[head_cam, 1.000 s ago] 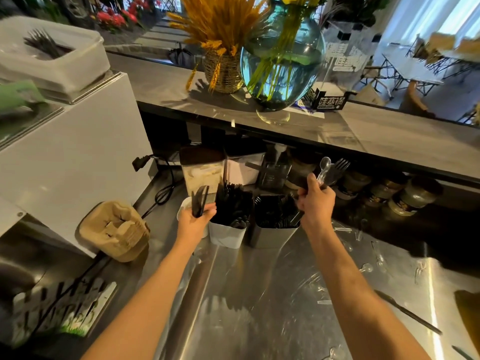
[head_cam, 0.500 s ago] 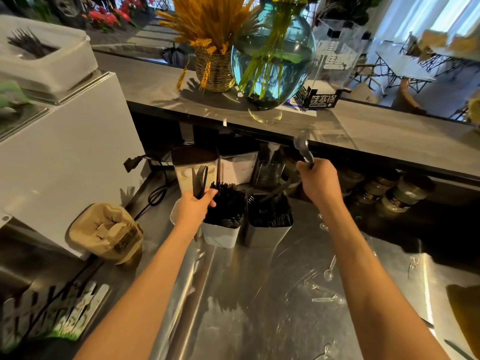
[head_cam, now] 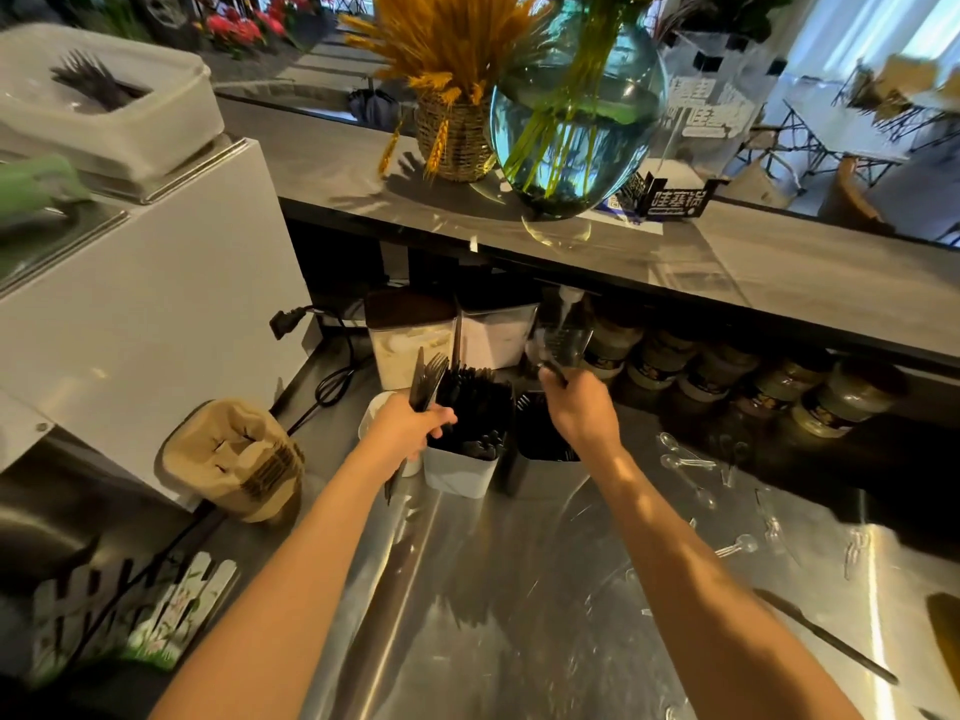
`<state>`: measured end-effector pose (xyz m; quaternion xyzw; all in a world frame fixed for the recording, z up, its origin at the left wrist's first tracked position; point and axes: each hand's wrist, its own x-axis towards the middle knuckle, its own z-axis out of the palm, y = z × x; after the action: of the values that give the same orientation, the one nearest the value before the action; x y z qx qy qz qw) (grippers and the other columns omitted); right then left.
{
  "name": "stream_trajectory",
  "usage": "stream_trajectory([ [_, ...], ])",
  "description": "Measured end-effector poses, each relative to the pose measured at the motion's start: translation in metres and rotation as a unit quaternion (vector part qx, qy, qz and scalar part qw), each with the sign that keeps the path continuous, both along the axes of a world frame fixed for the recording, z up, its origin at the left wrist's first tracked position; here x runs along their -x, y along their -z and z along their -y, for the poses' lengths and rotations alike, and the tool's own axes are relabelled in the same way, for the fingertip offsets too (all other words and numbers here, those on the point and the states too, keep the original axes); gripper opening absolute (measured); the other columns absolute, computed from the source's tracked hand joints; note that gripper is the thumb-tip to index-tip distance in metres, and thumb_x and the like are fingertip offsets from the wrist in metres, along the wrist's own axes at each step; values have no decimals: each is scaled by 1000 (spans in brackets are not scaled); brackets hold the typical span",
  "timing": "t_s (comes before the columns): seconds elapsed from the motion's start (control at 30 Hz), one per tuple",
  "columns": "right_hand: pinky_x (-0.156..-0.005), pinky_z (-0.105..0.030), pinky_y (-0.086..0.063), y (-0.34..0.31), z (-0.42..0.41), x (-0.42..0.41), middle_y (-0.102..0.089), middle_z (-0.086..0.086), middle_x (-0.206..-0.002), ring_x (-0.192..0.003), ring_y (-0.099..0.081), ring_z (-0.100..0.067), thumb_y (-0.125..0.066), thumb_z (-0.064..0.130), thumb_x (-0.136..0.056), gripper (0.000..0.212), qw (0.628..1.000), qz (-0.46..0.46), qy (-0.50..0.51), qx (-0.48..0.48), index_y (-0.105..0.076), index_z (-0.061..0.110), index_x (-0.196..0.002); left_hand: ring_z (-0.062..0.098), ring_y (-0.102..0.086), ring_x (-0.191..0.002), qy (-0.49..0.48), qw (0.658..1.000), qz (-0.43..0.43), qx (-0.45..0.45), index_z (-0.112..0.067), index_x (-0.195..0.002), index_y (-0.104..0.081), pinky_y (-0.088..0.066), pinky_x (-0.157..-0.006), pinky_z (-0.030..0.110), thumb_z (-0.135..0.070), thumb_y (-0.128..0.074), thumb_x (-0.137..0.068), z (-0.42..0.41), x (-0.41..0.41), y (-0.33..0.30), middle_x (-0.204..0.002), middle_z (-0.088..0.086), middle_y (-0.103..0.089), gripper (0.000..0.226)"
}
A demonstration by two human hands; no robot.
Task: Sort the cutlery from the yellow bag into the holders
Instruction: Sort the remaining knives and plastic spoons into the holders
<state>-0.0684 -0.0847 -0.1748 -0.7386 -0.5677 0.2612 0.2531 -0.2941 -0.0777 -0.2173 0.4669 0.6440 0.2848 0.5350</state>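
My left hand [head_cam: 413, 426] grips a bundle of black plastic forks [head_cam: 427, 379], tines up, just left of a white holder [head_cam: 460, 472] packed with black cutlery. A small white cup [head_cam: 370, 419] sits behind that hand. My right hand [head_cam: 579, 407] is curled round black cutlery [head_cam: 563, 345], blurred, above a dark holder [head_cam: 535, 457] that stands right of the white one. Several clear plastic spoons [head_cam: 685, 462] lie scattered on the steel counter [head_cam: 493, 589] to the right. The yellow bag shows only as a sliver at the right edge [head_cam: 948, 621].
A black knife [head_cam: 826, 641] lies on the counter at the right. Jars [head_cam: 826, 402] line the back under a grey shelf holding a glass vase [head_cam: 576, 111]. A paper cup carrier [head_cam: 234, 459] and a white appliance [head_cam: 140, 324] stand at the left.
My right hand has dropped from shelf height down over the dark holder with its cutlery. My left hand stays beside the white holder with the forks.
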Motion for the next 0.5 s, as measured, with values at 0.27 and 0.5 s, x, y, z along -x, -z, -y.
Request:
stream_trajectory([
  [0.27, -39, -21, -14, -45, 21, 13, -22, 4, -56, -48, -12, -12, -43, 33, -108, 39, 880, -454, -104, 94, -63, 14, -80, 8, -25, -38, -125, 972, 189, -60, -5, -96, -72, -17, -39, 22, -27, -64, -97, 2, -21, -44, -51, -5, -31, 24],
  [0.5, -39, -20, -18, -52, 40, 31, -25, 4, -59, -47, -21, -9, -46, 37, -105, 37, 843, -469, -168, 205, -67, 12, -87, 10, -33, -36, 10, 958, 251, -138, 1, -98, -71, -27, -37, 21, -28, -61, -97, 14, -36, -93, -66, 15, -42, 30],
])
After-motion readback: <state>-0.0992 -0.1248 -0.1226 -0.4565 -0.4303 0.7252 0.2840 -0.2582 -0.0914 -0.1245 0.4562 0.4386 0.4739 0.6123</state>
